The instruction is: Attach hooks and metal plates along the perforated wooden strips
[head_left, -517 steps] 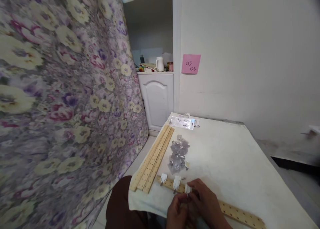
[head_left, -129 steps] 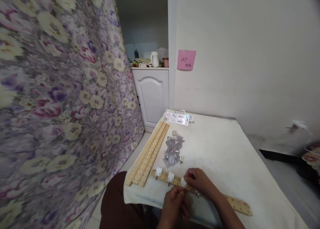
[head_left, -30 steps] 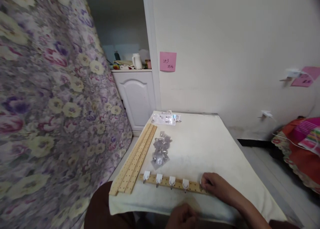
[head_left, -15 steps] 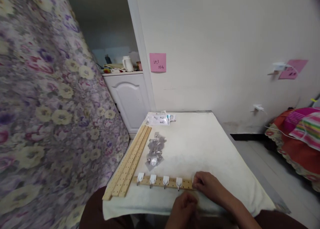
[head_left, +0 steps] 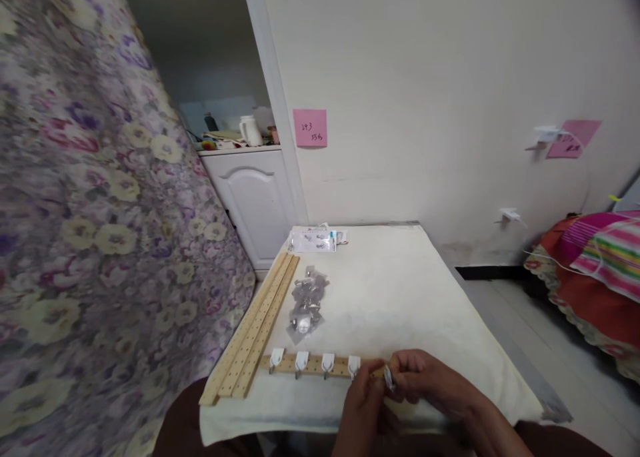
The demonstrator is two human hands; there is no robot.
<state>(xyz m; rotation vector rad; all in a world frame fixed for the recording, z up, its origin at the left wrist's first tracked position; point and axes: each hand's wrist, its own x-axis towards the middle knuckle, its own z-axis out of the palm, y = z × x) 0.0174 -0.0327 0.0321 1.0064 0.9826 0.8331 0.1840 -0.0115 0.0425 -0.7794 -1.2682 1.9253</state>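
Note:
A light wooden strip with rows of holes (head_left: 314, 364) lies crosswise near the front edge of the cloth-covered table. Several white hooks with metal prongs stand along it, such as the white hook (head_left: 301, 361). Above its right end, my right hand (head_left: 425, 380) pinches a small, pale, shiny hook (head_left: 389, 377) seen nearly edge-on. My left hand (head_left: 365, 398) is close beside that hook, with thumb and forefinger drawn together. Whatever its fingertips grip is hidden. It partly covers the rightmost mounted hook (head_left: 354, 365) and the strip behind it.
Several long perforated wooden strips (head_left: 255, 330) lie along the table's left edge. Beside them is a pile of small clear bags (head_left: 306, 304) with hooks inside. Flat packaging (head_left: 313, 240) rests at the far edge. A floral curtain (head_left: 125, 230) hangs at the left.
My left hand has risen toward my right hand, over the strip's right part. A shiny hook now shows between them. The view has shifted slightly.

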